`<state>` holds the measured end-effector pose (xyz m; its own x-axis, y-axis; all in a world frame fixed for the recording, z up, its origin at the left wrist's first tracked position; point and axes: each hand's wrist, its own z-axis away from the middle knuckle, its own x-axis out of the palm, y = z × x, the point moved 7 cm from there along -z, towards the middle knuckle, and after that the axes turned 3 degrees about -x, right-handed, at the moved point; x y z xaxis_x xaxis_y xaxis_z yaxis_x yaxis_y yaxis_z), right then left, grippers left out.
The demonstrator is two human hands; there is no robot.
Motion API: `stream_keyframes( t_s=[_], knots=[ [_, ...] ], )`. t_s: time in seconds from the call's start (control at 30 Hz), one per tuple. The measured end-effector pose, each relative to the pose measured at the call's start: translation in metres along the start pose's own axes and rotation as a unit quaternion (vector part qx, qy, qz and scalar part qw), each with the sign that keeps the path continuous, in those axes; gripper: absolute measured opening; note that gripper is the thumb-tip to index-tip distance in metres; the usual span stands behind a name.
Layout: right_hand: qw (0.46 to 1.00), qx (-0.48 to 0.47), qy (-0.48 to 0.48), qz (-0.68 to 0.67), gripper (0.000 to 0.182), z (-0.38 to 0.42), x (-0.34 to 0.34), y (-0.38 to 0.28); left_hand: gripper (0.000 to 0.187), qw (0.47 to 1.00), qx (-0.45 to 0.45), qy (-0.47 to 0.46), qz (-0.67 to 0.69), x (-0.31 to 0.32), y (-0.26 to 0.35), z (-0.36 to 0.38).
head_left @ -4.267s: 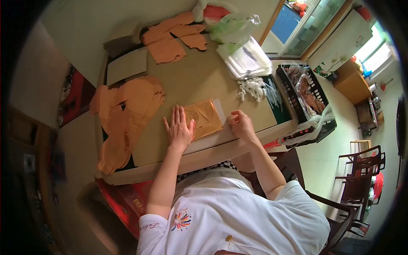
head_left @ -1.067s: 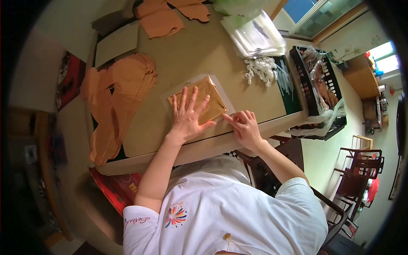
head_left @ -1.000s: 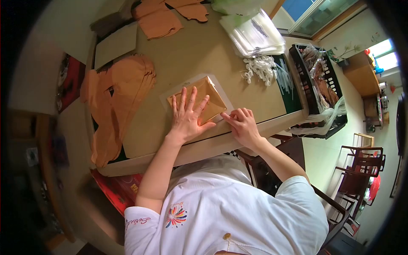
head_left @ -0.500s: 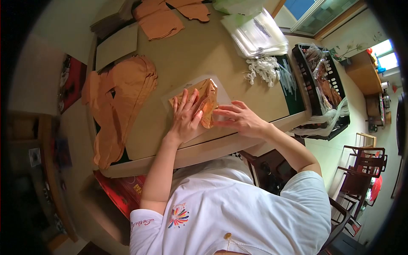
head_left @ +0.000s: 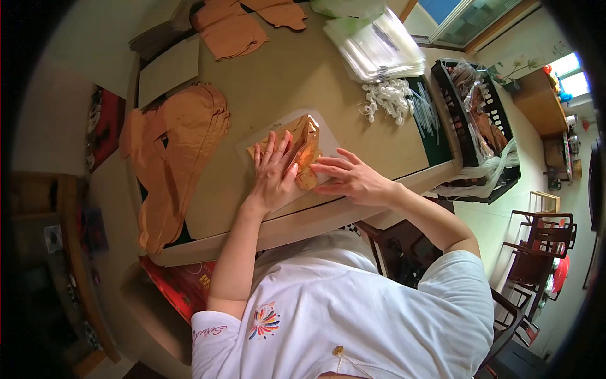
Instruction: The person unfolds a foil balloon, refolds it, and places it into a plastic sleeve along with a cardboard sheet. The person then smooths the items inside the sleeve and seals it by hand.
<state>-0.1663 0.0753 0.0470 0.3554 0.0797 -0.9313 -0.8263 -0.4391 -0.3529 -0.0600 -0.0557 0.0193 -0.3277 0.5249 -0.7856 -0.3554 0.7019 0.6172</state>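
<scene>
A folded copper-coloured foil balloon (head_left: 307,151) lies on a clear plastic sheet or bag (head_left: 325,136) near the table's front edge. My left hand (head_left: 275,165) rests flat on the balloon's left part, its fingers stretched out and a little apart. At the balloon's right edge is my right hand (head_left: 356,179), fingers extended and loosely spread, the tips close to or touching the foil. Whether anything lies beneath the left palm is hidden. Left of my hands, a fanned stack of flat copper foil balloons (head_left: 180,148) reaches the table edge.
More copper foil pieces (head_left: 237,35) lie at the back beside a grey-beige board (head_left: 167,72). At the back right are clear plastic bags (head_left: 379,47), white ribbon bundles (head_left: 388,101) and thin pale straws (head_left: 426,114). A black crate (head_left: 445,82) holding wrapped foil stands beyond the table's right edge.
The balloon's right part has been pressed or folded, so its lower end looks rounder and flatter. My right hand has shifted slightly; the left stays on the foil. The view has tilted a little.
</scene>
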Motion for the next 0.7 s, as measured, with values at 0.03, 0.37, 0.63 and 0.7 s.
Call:
stream_keyframes(
  t_s=[0.03, 0.37, 0.63, 0.7],
  knots=[
    [1.0, -0.002, 0.001, -0.002, 0.05, -0.001, 0.001, 0.0, 0.052, 1.0, 0.001, 0.003, 0.002, 0.0, 0.0, 0.0],
    [0.991, 0.011, 0.089, -0.097, 0.05, -0.016, 0.001, 0.005, 0.05, 1.0, 0.0, -0.001, 0.023, -0.003, 0.002, -0.001],
    [0.976, 0.034, 0.199, -0.079, 0.039, -0.043, -0.004, 0.02, 0.054, 0.997, -0.002, 0.014, 0.077, -0.004, -0.002, -0.002],
    [0.975, 0.039, 0.216, -0.032, 0.036, -0.047, 0.0, 0.022, 0.055, 0.995, -0.002, 0.021, 0.093, -0.003, -0.004, -0.002]
  ],
)
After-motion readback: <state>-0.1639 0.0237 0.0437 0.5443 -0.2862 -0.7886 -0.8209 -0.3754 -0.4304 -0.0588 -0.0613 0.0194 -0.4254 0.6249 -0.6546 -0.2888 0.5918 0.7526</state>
